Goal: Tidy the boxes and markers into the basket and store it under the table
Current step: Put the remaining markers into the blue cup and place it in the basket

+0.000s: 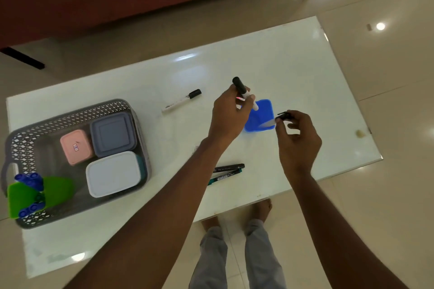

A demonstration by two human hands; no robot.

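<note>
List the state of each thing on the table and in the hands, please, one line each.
Left hand: holds a capped marker.
Right hand: holds a blurred marker.
Blue box: open, on the table.
Basket: on the table, holds closed boxes.
White marker: capped, lying flat.
Two dark pens: lying at the near edge.

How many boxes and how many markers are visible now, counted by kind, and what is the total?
Boxes: 5, namely pink, grey-blue, white, green and blue.
Markers: 5, one in the left hand, one in the right hand, three on the table.
Total: 10
</note>
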